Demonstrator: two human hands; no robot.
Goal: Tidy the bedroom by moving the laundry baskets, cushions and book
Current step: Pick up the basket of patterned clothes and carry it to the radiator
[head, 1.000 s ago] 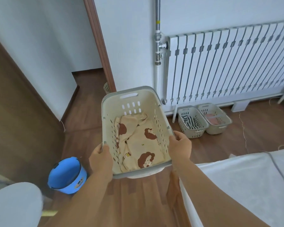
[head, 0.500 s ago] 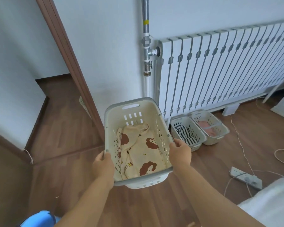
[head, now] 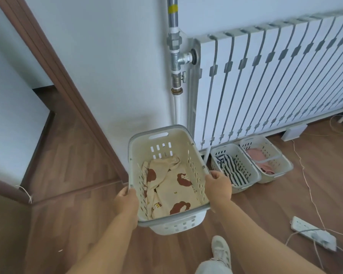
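Lighting was soft, even and cool-toned, bright overall; source not visible. No glare on the pale blue-white painted wall (head: pixel 111 62). Shadows were faint. Wide-angle distortion bowed the dark brown wooden door frame (head: pixel 53 76) and the white ribbed metal radiator (head: pixel 275 82). Slight softness showed toward the frame edges.

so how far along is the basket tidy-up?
Done: striped basket and pink basket sit side by side below the radiator. In hand: both hands, left and right, grip the beige basket. Left: setting it down; cushions and book not in view.
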